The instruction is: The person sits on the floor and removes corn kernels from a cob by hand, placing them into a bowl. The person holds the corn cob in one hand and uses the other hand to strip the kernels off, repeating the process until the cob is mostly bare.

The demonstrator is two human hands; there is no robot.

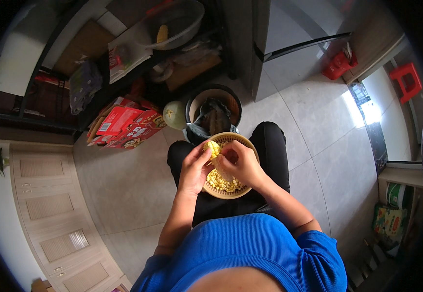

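A corn cob point(212, 148) with yellow kernels is held over a tan plastic basket point(231, 195) on my lap. My left hand point(195, 166) grips the cob, its fingers and thumb wrapped round the side. Bent fingers of my right hand point(242, 163) press at the cob's stripped, paler part; whether loose kernels are between them is hidden. Loose yellow kernels point(221, 182) lie inside the basket below both hands.
Beyond my knees stands a round bin point(237, 104) with a dark liner, beside a pale green melon point(174, 115). A red carton point(133, 125) sits left of it. On the shelf, a clear bowl point(192, 29) holds another corn cob point(162, 33). A grey fridge point(289, 68) stands at the right.
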